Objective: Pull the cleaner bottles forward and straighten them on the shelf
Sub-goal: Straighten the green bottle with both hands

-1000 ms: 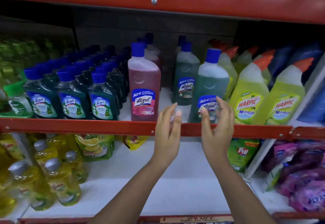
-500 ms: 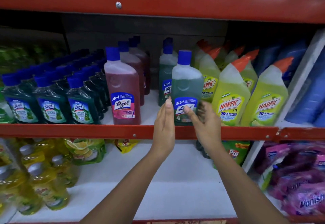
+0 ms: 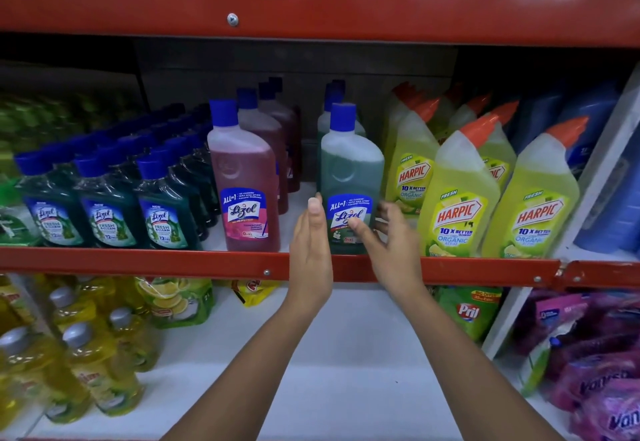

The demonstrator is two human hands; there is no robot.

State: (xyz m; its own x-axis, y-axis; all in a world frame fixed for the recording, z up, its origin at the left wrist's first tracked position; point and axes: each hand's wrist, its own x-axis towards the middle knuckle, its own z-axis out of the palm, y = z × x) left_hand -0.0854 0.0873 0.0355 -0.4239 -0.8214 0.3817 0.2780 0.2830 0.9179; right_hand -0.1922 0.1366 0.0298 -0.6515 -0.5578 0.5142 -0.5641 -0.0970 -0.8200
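Green Lizol cleaner bottle w/ blue cap (image 3: 350, 177) stands upright at front edge of red metal shelf (image 3: 138, 262), btwn pink Lizol bottle w/ blue cap (image 3: 246, 181) and yellow-green Harpic bottles w/ orange nozzles (image 3: 460, 205). Left hand (image 3: 310, 243) flat, fingers straight and together, just left of green bottle's lower part; contact can't tell. Right hand (image 3: 389, 238) spread wide, thumb on bottle's label, fingers around its right side, not closed. More green bottles lined up behind it.
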